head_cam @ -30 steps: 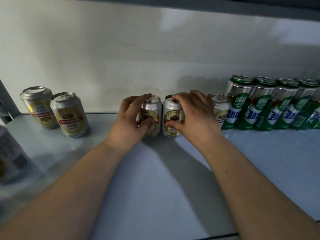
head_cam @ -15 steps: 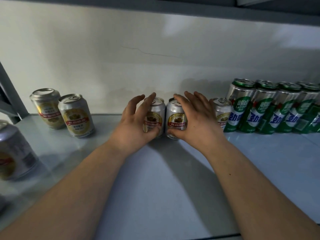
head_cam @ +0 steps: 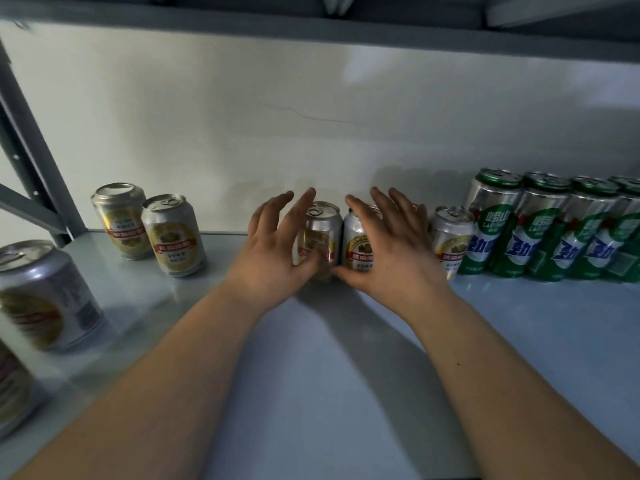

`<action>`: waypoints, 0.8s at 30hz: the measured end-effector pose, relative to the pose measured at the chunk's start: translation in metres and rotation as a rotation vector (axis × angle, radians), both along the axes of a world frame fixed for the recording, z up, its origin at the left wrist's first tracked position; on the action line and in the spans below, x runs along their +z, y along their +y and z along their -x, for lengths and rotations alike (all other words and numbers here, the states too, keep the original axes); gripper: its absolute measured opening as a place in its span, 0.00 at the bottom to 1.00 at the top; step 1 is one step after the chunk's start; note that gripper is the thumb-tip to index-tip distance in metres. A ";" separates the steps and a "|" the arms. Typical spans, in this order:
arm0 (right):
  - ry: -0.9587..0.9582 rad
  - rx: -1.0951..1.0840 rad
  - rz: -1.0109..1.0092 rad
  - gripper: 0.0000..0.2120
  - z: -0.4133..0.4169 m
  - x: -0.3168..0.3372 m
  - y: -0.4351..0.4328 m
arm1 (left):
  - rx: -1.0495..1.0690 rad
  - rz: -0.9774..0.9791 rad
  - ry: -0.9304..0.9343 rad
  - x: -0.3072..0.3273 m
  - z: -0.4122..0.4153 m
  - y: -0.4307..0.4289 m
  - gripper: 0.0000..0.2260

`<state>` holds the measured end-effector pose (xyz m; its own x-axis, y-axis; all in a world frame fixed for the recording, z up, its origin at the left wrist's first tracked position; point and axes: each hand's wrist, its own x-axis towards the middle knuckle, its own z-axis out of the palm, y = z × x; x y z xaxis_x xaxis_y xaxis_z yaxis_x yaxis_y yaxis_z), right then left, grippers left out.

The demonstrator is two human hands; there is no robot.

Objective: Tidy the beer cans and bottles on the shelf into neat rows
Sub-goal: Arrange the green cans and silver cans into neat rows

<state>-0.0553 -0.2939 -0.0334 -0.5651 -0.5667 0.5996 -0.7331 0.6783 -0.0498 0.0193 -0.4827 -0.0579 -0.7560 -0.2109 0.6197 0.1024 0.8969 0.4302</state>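
Two short silver-and-gold beer cans stand side by side at the back wall: the left can and the right can. My left hand is open in front of the left can, fingers spread, thumb near its base. My right hand is open in front of the right can, partly hiding it. A third silver can stands just right of my right hand, beside a row of tall green cans. Two more silver cans stand apart at the back left.
A large silver can stands near the front left, with another blurred one below it. A grey shelf post rises at the left and the upper shelf edge runs overhead. The pale shelf surface lies under my forearms.
Both hands have let go of the two middle cans and opened, fingers now spread and lifted. The view has tilted up and shifted right.
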 end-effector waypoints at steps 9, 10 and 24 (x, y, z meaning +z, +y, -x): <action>0.011 0.156 0.093 0.41 -0.021 0.001 -0.017 | 0.102 -0.032 0.070 0.029 -0.016 0.005 0.31; 0.021 0.193 0.113 0.40 -0.027 0.003 -0.022 | 0.129 -0.016 0.076 0.038 -0.023 0.003 0.30; -0.403 0.462 -0.261 0.36 -0.060 0.064 -0.192 | 0.613 0.174 -0.822 0.136 -0.095 -0.157 0.29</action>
<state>0.0047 -0.4864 0.0309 -0.3804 -0.9023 0.2029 -0.9098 0.3257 -0.2575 0.1146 -0.6401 0.0777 -0.7522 -0.6587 0.0204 -0.6583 0.7524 0.0210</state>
